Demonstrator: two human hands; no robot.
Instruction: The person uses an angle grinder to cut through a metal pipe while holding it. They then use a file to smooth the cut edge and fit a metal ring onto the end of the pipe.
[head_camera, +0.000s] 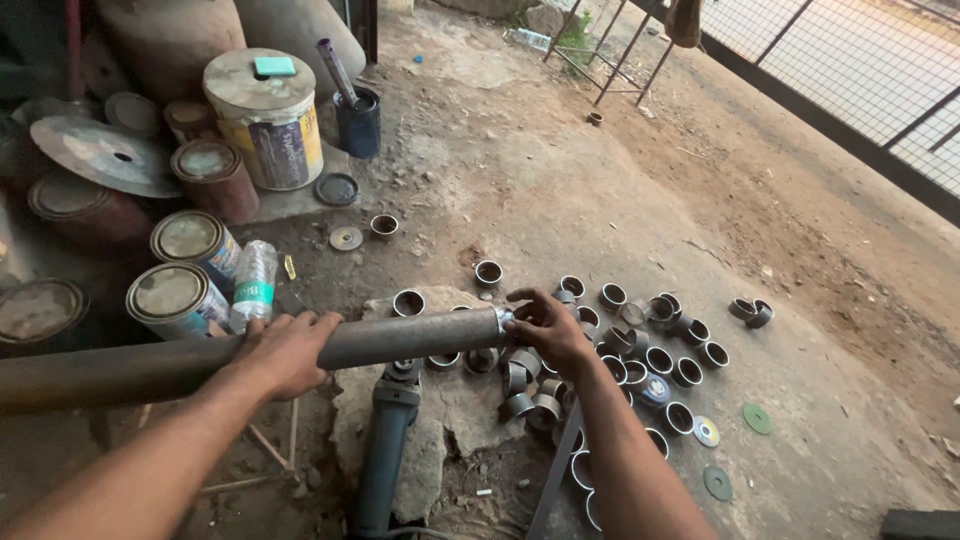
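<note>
A long rusty steel pipe (400, 340) runs level from the left edge to the middle of the view. My left hand (285, 350) grips it from above near its middle. My right hand (545, 328) is closed around the pipe's cut end, fingers on the rim. Below the pipe an angle grinder (385, 445) lies on a flat stone (440, 400). Several short cut pipe rings (650, 355) are scattered on the dirt floor right of the pipe's end.
Paint tins (180, 295), a large bucket (268, 120), a plastic bottle (252, 282) and a round metal disc (105, 152) crowd the left. Green grinding discs (757, 418) lie at the right. A wire fence (850, 90) borders the far right.
</note>
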